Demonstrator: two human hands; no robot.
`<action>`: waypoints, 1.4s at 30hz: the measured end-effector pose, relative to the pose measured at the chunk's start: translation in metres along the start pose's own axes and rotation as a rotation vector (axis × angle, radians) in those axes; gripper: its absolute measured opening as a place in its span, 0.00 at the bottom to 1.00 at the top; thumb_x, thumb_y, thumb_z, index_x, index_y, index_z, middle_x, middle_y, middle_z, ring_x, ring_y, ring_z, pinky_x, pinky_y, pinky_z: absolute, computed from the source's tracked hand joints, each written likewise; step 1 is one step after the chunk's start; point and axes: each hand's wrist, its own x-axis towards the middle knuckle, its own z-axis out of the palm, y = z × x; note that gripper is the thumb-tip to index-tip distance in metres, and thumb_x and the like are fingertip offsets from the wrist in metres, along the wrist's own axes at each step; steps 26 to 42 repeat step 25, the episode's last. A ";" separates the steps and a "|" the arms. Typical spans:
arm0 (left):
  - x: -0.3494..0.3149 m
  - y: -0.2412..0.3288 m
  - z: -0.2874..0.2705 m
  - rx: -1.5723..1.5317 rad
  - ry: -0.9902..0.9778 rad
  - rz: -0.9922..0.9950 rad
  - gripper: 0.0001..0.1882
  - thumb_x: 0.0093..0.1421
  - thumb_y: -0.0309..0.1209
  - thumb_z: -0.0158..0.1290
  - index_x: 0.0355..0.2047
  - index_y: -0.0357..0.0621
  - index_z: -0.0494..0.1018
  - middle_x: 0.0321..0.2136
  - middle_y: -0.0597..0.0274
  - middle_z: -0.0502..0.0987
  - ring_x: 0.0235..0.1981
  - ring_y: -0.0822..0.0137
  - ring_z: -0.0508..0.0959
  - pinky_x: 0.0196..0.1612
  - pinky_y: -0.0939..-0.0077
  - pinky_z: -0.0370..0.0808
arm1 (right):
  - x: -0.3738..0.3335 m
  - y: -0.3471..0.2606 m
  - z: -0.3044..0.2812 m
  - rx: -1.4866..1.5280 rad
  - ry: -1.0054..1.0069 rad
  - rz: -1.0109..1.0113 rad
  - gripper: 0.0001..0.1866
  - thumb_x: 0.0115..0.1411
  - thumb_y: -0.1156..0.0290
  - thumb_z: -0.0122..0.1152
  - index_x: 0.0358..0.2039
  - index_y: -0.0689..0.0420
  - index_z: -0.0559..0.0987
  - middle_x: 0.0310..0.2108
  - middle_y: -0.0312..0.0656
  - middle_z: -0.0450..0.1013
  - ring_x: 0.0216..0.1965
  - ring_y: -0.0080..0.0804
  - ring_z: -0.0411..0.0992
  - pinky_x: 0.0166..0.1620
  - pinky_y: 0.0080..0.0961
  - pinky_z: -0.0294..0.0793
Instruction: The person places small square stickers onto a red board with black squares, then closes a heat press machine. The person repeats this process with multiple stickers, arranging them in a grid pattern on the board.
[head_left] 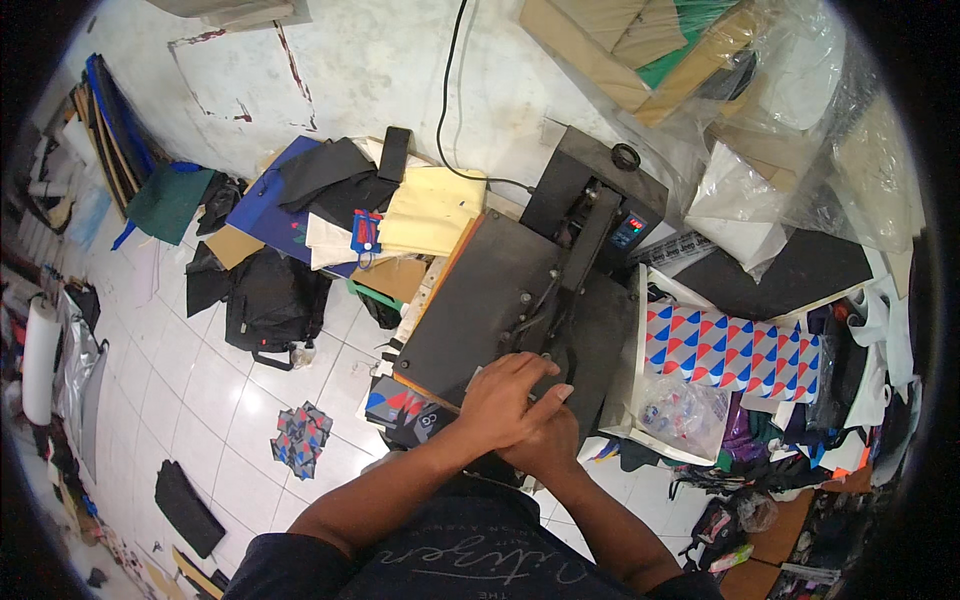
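Note:
A dark heat press [450,300] stands in front of me, with its broad flat plate tilted toward the left. My left hand [508,398] lies across the top of my right hand [548,440], both closed over the end of the press handle at the near side. Most of the grip is hidden under them. From beneath the near left corner of the plate sticks out a patterned piece [395,402] in red, blue and grey. At the back, the black control box [600,185] has a lit display and a cable running up the wall.
To the right, a white box [643,340] holds a roll of patterned sheet [730,350] and a clear plastic bag [680,410]. Yellow cloth [430,210] and a phone [395,152] lie at the back left. Patterned pieces [300,440] and a black bag [275,305] are on the tiled floor.

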 end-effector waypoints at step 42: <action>-0.003 0.003 -0.006 -0.079 0.072 0.029 0.18 0.58 0.45 0.51 0.35 0.42 0.75 0.34 0.51 0.76 0.39 0.50 0.75 0.42 0.59 0.71 | -0.009 0.001 0.010 -0.188 -0.084 0.034 0.22 0.41 0.56 0.68 0.34 0.56 0.77 0.22 0.42 0.75 0.22 0.40 0.76 0.27 0.34 0.77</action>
